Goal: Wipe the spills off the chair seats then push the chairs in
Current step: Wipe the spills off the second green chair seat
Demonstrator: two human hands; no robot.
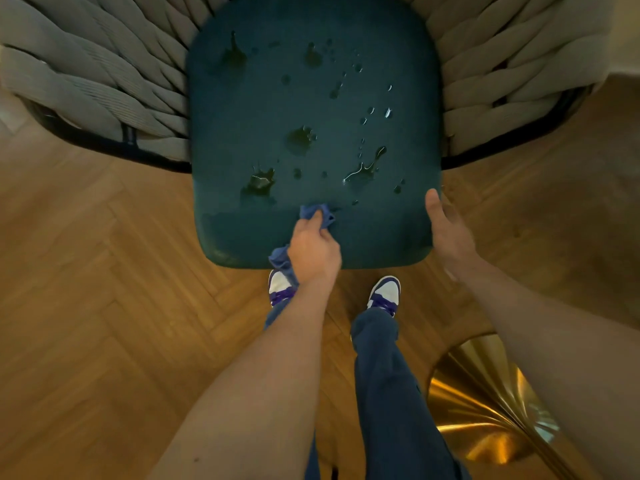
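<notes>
Forearms reach in from 6 o'clock. Left hand [313,249] fisted round a blue cloth [317,213], bunched end pressed on the seat's [242,105] near edge, tail hanging toward my shoe [278,287]. Right hand [446,226] relaxed, fingers loose, thumb touching the seat's corner at 4 o'clock. Seat is teal, velvety. Spills [259,183]: dark blotches and glinting droplets scattered from centre toward 12 and 2 o'clock. Woven grey backrest [104,81] wraps round it.

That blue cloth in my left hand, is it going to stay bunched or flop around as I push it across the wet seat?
Probably floppy: the blue cloth bunches past the left hand and a tail droops below the wrist. It looks thin and light, so it may drag and fold. The puddles on the seat would likely make it cling.
</notes>
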